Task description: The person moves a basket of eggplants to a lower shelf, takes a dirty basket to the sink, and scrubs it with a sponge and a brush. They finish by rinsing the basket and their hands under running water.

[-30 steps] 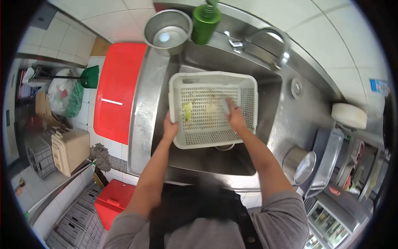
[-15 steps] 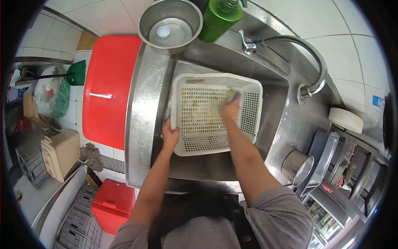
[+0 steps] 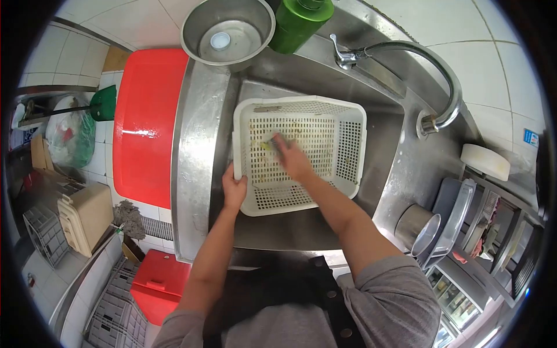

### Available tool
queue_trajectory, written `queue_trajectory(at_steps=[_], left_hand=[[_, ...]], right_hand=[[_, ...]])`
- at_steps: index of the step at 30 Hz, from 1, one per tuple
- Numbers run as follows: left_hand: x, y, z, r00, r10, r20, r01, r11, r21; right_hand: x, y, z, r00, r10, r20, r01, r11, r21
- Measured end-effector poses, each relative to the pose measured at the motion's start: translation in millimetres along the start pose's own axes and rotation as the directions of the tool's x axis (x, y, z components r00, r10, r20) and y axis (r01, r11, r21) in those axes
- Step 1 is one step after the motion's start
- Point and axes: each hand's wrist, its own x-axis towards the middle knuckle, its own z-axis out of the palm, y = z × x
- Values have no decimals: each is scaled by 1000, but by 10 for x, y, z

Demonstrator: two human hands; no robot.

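A white perforated plastic basket (image 3: 346, 200) with brownish stains on its mesh sits in the steel sink (image 3: 377, 136). My left hand (image 3: 234, 187) grips its near left side, thumb over the rim and fingers around the outside. Inside the basket, my right hand (image 3: 295, 161) is closed around a small scrubber (image 3: 277, 145), grey with a yellow-green edge, blurred by motion. The scrubber is close against the mesh on the left half of the basket floor, and the fingers partly hide it.
Behind the sink stand a steel bowl (image 3: 235, 43) with a small white disc inside and a green bottle (image 3: 301, 26). A curved faucet (image 3: 447, 75) rises at the back right. A red lid (image 3: 148, 127) lies left; a steel pot (image 3: 415, 226) rests right.
My right hand has swept left across the basket with the scrubber, from the right side to the left half. My left hand keeps its hold on the rim. The view has shifted slightly.
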Motion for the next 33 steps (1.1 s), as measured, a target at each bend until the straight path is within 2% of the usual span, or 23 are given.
queue_trajectory(at_steps=[2,3,4,5,6,7,8,9,11,13,14,16,18,21,22,23,24,25,26,27,28,30,33], left_hand=[[-9,-60,52,997,48,-65,-48,999,6],[-1,-58,58,997,47,-66,-47,999,3],[16,-53,52,999,20,-44,-20,1000,3],[42,-43,49,1000,-5,-17,5,1000,3],[32,-58,48,1000,-6,-12,6,1000,-2],[21,-67,32,1000,19,-11,-18,1000,17],[38,-57,19,999,50,-7,-50,998,40],[28,-25,30,998,60,-5,-60,997,44],[22,66,13,999,35,-29,-35,999,14],[52,-65,34,998,39,-47,-39,999,13],[14,-133,62,997,30,-65,-30,1000,10],[46,-90,23,1000,-13,-14,12,1000,-10],[126,-20,78,999,-34,18,35,999,-39],[78,-39,55,999,16,-36,-16,1000,-12],[102,-55,5,1000,17,4,-17,999,37],[157,-54,-46,998,25,50,-29,996,87],[146,-52,-59,998,26,53,-32,994,100],[101,-59,-28,998,50,44,-54,993,107],[86,-74,-2,996,76,35,-79,991,107],[106,-49,7,999,46,19,-47,996,72],[111,-70,15,999,33,24,-34,997,66],[170,-81,29,999,3,32,-4,1000,19],[148,94,49,998,53,41,-54,998,41]], right_hand=[[-7,255,-426,844,524,-112,-475,829,296],[76,269,-473,845,524,-112,-476,829,293],[158,276,-501,625,767,-146,-601,593,536],[203,268,-505,344,934,-93,-599,294,745],[229,197,-309,338,936,-97,-601,294,743],[311,86,36,638,688,-346,-526,718,457],[400,33,195,853,290,-433,-291,955,66],[406,84,70,849,289,-441,-288,955,71],[355,344,-295,967,197,-159,-181,977,110],[308,845,-378,862,444,-244,-437,895,85],[305,1162,-319,722,639,-267,-644,761,80],[245,1065,-460,534,811,-236,-784,581,221],[377,774,-256,694,698,-174,-653,713,257],[177,-290,254,927,352,-129,-328,928,178],[115,-518,311,976,212,-52,-202,967,157],[138,-449,338,976,210,-57,-197,965,173],[114,-229,347,993,-90,-70,97,991,96],[80,2,323,923,-381,-56,382,924,12],[168,169,15,940,-336,57,338,940,-33],[337,283,-228,990,-79,119,74,996,44],[311,184,-487,974,191,-119,-188,982,33],[337,-13,-514,932,324,-159,-304,942,140],[27,-209,61,981,-154,119,155,988,2]])
